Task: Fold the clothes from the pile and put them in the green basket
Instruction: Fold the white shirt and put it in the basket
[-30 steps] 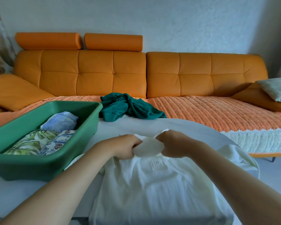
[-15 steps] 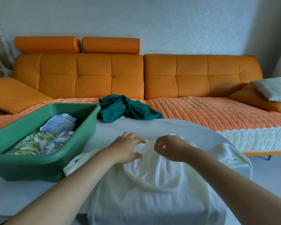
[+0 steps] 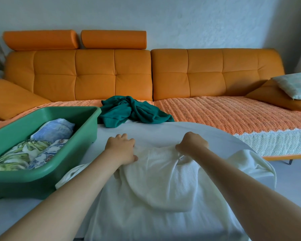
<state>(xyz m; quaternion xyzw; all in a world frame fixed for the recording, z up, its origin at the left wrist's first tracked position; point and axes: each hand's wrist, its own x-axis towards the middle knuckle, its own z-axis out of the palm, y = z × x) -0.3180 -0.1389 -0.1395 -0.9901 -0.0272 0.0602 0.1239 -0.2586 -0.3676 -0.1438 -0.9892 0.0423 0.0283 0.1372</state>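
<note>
Loosely spread white shirt: soft, light; grip at shoulders.
Left hand, right hand: fingers curled, seemingly pinching it.

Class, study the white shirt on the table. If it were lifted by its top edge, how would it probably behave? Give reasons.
Probably floppy: the white shirt bunches into soft folds where the left hand and right hand grip it. Likely light: its sleeve drapes limply over the table edge. It would probably slide rather than roll, lying flat.
</note>
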